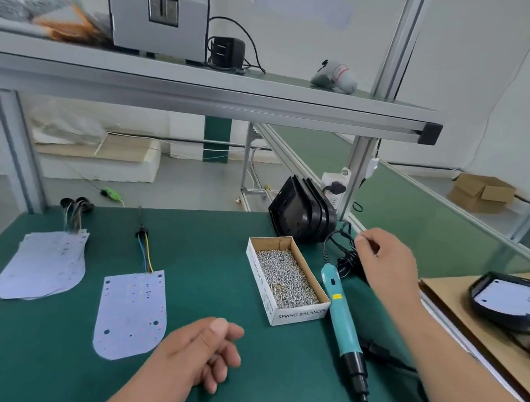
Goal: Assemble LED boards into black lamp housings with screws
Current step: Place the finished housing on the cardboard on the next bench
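– On the green worktop (214, 255), where's everything sitting? And the hands?

– One LED board (131, 313) lies flat front-left, a stack of boards (42, 265) further left. Black lamp housings (303, 213) stand at the back edge, screw box (284, 279) just in front, teal screwdriver (341, 326) beside it. Left hand (203, 353) rests loosely curled, holding nothing. Right hand (385, 263) is near the housings, over a black cable (347, 263); can't tell if it's pinching it. Grey shelf (204, 88) overhead, cardboard box (481, 193) on the floor behind.

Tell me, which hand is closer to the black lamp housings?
Right. The right hand is just right of the black lamp housings; the left hand is far off, by an LED board.
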